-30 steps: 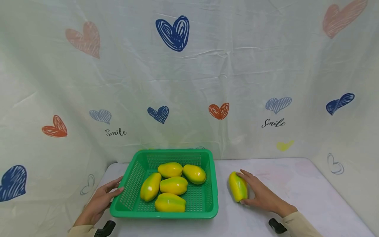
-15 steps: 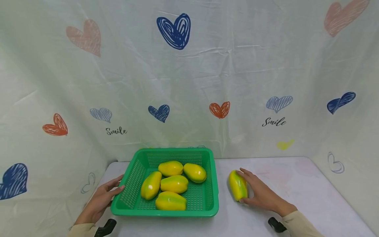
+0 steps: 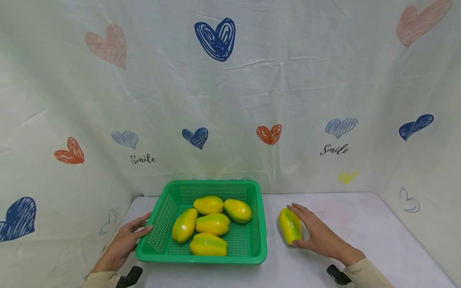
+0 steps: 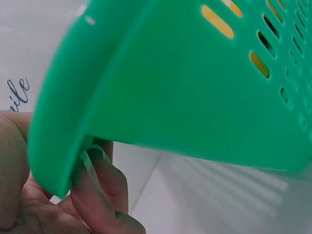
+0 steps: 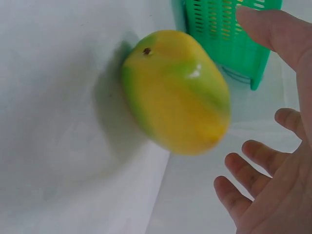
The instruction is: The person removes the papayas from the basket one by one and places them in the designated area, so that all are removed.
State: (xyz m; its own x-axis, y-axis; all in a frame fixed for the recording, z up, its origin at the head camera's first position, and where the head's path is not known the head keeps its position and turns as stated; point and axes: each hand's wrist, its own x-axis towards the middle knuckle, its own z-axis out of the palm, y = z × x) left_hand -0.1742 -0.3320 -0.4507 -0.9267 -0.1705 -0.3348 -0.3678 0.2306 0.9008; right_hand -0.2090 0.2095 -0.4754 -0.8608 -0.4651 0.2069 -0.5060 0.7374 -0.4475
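A green plastic basket (image 3: 263, 224) with perforated walls stands on the table, several yellow-green papayas (image 3: 212, 224) lying inside it. My left hand (image 3: 122, 242) grips its left rim; in the left wrist view the fingers (image 4: 95, 195) curl under the rim's edge. To the right of the basket, one more papaya (image 3: 289, 226) lies on the tabletop. My right hand (image 3: 318, 232) is beside it, thumb and fingers spread around its right side. In the right wrist view the fingers (image 5: 248, 173) stand apart from that papaya (image 5: 175, 92), palm facing it.
The white table (image 3: 345, 216) reaches back to a pale curtain (image 3: 230, 100) printed with hearts and the word Smile. The basket's back rim is close to this curtain. More curtain hangs along both sides.
My right hand's fingers have loosened slightly and moved a little away from the lone papaya, which lies in place. My left hand and the basket keep their places; the head view shifts slightly.
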